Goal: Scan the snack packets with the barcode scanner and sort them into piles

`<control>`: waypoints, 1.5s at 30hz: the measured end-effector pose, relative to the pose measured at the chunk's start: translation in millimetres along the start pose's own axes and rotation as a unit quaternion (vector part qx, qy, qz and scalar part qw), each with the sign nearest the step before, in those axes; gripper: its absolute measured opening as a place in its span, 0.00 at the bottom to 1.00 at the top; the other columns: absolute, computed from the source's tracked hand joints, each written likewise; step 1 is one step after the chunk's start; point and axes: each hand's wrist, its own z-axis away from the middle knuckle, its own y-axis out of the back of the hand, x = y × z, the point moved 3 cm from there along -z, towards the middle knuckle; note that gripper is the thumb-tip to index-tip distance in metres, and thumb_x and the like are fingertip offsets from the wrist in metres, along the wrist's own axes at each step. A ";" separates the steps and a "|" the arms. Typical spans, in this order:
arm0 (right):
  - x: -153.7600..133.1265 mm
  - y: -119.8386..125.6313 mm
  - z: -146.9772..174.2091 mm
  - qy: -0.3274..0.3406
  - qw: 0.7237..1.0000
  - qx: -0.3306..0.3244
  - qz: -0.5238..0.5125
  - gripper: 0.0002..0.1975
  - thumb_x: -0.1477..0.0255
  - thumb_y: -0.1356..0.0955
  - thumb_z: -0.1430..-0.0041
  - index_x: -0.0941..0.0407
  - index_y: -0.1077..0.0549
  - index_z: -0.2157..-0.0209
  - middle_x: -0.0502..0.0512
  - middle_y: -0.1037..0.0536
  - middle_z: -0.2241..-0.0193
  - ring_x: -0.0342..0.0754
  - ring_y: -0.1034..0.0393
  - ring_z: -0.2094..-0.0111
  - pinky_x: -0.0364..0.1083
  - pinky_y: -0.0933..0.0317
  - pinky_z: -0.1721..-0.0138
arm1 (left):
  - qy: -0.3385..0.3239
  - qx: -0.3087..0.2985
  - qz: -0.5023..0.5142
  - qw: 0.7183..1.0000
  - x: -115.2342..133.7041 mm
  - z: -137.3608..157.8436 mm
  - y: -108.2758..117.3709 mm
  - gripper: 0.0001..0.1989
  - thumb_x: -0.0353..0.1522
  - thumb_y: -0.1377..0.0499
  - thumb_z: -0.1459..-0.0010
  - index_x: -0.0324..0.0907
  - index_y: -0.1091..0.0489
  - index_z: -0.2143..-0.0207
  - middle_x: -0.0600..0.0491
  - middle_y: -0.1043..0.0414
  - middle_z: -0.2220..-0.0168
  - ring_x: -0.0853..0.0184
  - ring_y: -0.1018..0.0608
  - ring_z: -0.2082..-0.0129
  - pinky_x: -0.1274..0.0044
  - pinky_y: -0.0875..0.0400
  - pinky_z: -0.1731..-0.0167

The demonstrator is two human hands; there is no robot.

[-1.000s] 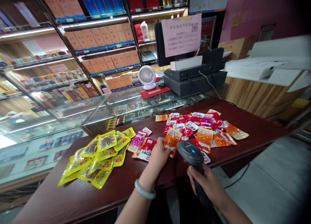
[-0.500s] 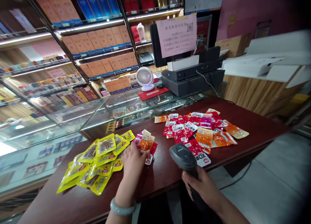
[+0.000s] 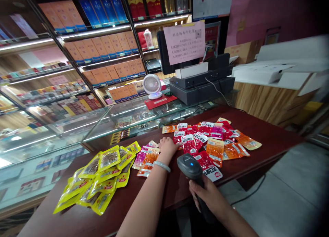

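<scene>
My right hand (image 3: 209, 194) is wrapped round the handle of a black barcode scanner (image 3: 190, 165), whose head shows a small blue light. My left hand (image 3: 168, 147), below a pale bracelet, reaches over the table with fingers apart, at the left edge of a spread of red snack packets (image 3: 189, 142). Whether its fingertips touch a packet I cannot tell. Orange packets (image 3: 215, 149) lie among the red ones. Left of my left wrist is a small group with a purple packet (image 3: 140, 157) and orange ones. Farther left, several yellow snack packets (image 3: 109, 158) are heaped.
The dark red wooden table (image 3: 272, 137) adjoins a glass display counter (image 3: 100, 127). On the counter stand a white fan (image 3: 152, 85) and black cash-register equipment (image 3: 203, 83) with a cable. Shelves with boxes (image 3: 113, 47) line the back. White boxes (image 3: 262, 72) are at the right.
My left hand has moved right and away from me, from the small group to the red packets. A blue light now shows on the scanner. The view has shifted slightly.
</scene>
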 end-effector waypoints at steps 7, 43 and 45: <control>0.1 5.0 -0.7 0.002 1.000 0.019 -0.012 0.29 0.43 0.28 0.48 0.53 0.36 0.63 0.37 0.35 0.85 0.38 0.43 0.88 0.38 0.43 0.86 | 0.015 -0.020 0.228 0.973 -21.6 -5.2 -5.8 0.09 0.38 0.40 0.38 0.41 0.32 0.62 0.50 0.23 0.69 0.64 0.21 0.70 0.76 0.33 0.67; -1.7 -52.5 -37.2 -0.037 0.987 -0.151 -0.037 0.21 0.55 0.28 0.46 0.54 0.33 0.59 0.36 0.40 0.86 0.37 0.45 0.88 0.36 0.46 0.86 | -0.123 -0.022 -0.074 0.989 -5.8 -129.2 8.7 0.19 0.39 0.43 0.36 0.44 0.27 0.45 0.39 0.27 0.44 0.52 0.27 0.42 0.66 0.35 0.44; -3.0 -52.0 -37.5 -0.041 0.987 -0.153 -0.037 0.20 0.57 0.28 0.46 0.54 0.33 0.59 0.36 0.39 0.86 0.37 0.44 0.88 0.36 0.45 0.86 | -0.123 -0.050 -0.077 0.988 -5.1 -137.9 11.5 0.19 0.40 0.37 0.41 0.41 0.25 0.51 0.37 0.24 0.48 0.50 0.25 0.45 0.66 0.33 0.47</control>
